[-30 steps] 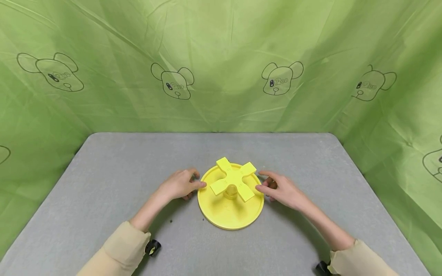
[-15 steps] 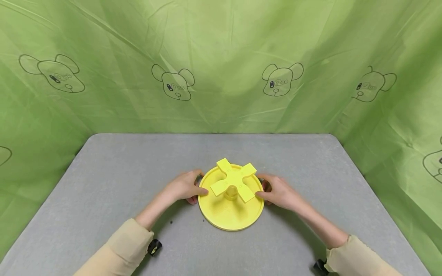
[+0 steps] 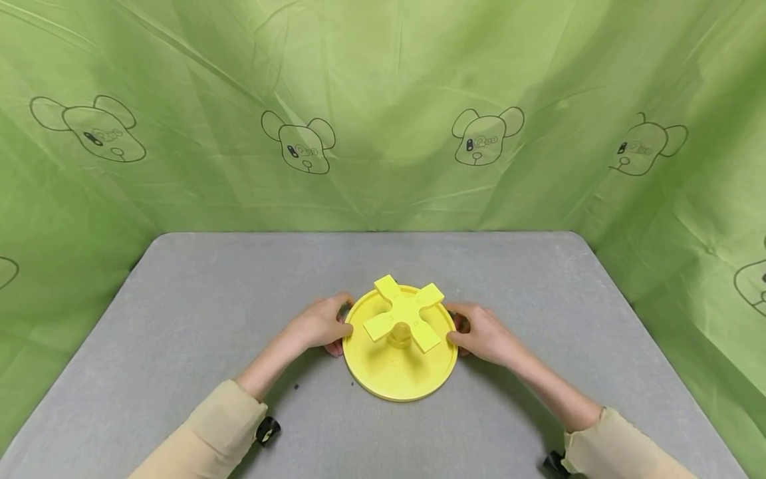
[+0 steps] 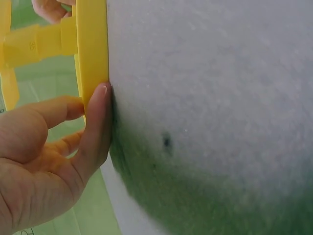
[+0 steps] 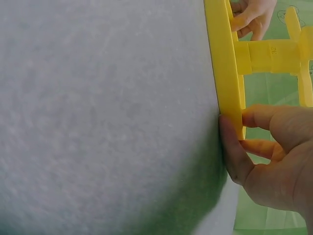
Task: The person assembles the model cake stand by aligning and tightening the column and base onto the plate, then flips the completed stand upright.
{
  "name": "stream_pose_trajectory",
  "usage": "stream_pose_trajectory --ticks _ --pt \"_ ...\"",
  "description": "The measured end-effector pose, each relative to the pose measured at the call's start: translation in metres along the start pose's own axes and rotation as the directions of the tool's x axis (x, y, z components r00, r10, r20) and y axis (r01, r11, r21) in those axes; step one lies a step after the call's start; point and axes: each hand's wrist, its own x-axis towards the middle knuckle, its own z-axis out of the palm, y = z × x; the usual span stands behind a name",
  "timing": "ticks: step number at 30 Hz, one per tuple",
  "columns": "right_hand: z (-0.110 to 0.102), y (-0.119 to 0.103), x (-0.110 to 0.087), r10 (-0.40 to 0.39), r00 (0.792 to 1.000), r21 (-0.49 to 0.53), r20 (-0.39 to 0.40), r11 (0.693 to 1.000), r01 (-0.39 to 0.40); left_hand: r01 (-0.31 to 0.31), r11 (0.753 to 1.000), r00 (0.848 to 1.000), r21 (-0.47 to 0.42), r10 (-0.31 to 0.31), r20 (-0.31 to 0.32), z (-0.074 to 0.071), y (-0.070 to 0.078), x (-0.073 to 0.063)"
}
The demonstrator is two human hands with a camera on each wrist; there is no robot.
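A yellow round base [image 3: 383, 376] with a raised rim sits flat on the grey table. From its middle rises a short yellow post [image 4: 34, 46], topped by a yellow four-armed cross [image 3: 405, 311]. My left hand [image 3: 320, 324] pinches the base's left rim, thumb on top and a finger low against the outer side. On the opposite side my right hand [image 3: 485, 332] pinches the rim in the same way. Both wrist views show a fingertip down by the tabletop at the base's edge. Some fingers are hidden behind the base in the head view.
The grey table [image 3: 239, 279] stretches out around the base on all sides. Green cloth [image 3: 389, 179] with bear-head drawings hangs behind and at both sides. Small dark specks [image 3: 296, 386] mark the surface left of the base.
Both hands have come in from beside the base and taken hold of its rim. Their thumbs have since slid slightly outward to the rim's edge. The base has barely moved.
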Motion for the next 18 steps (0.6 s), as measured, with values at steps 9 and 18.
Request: stream_pose_trajectory --ticks 9,18 --pt "0.0006 0.0018 0.0000 -0.001 1.000 0.037 -0.011 0.999 0.001 -0.041 0.999 0.999 0.005 0.041 0.001 0.0010 -0.0005 -0.0004" --pt "-0.0064 -0.0025 0.0000 -0.011 0.999 0.116 0.035 0.993 0.007 -0.043 0.999 0.999 0.028 0.042 0.013 -0.0016 0.0034 -0.0017"
